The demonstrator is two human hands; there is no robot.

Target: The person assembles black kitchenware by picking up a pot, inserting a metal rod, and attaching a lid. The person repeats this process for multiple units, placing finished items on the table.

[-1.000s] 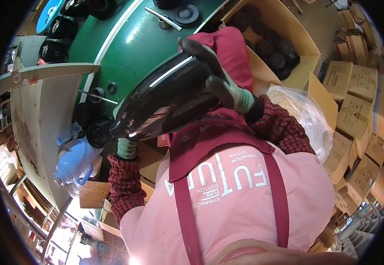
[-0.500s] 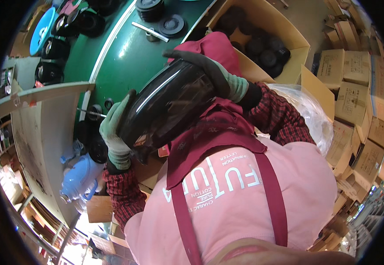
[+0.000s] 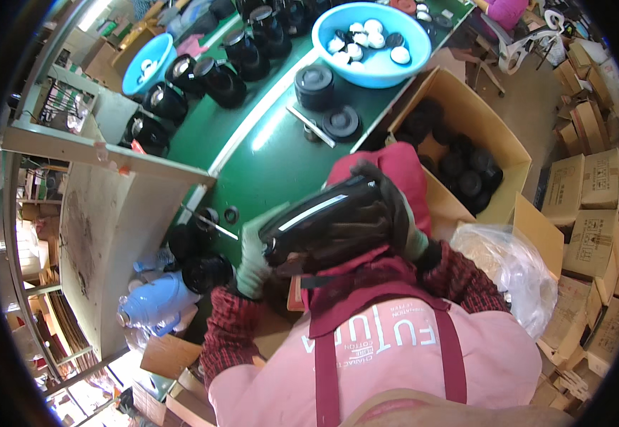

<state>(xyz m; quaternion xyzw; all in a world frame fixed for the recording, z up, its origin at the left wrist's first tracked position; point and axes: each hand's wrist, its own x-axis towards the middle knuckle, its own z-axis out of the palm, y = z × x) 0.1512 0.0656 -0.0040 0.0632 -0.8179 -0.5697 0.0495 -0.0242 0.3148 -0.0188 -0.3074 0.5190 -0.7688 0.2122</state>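
Note:
A glossy black jug body [image 3: 334, 224], rounded and blank-sided, lies slantwise across my lap between both hands. My left hand [image 3: 254, 252], in a pale green work glove, grips its left end; the fingers are smeared by motion. Around its right end wraps my right hand [image 3: 403, 213], gloved in dark grey with a pale green back. Underneath is my dark red apron [image 3: 366, 281]. A light blue jug [image 3: 156, 302] with a handle lies to the left of my left forearm. Near it are a black ring-shaped part [image 3: 208, 273] and a thin metal rod [image 3: 210, 223].
On the green bench [image 3: 252, 167] stand a stack of black discs [image 3: 314, 87], a white stick [image 3: 309, 127] and several black jugs [image 3: 220, 84]. A blue basin [image 3: 324, 60] holds white and black caps. The cardboard box [image 3: 512, 171] at right contains black parts. A pale metal frame [image 3: 110, 156] borders the left.
The view has shifted, bringing the blue basin and more of the bench into sight. The jug body has turned from a steep slant to a flatter one, still between both hands.

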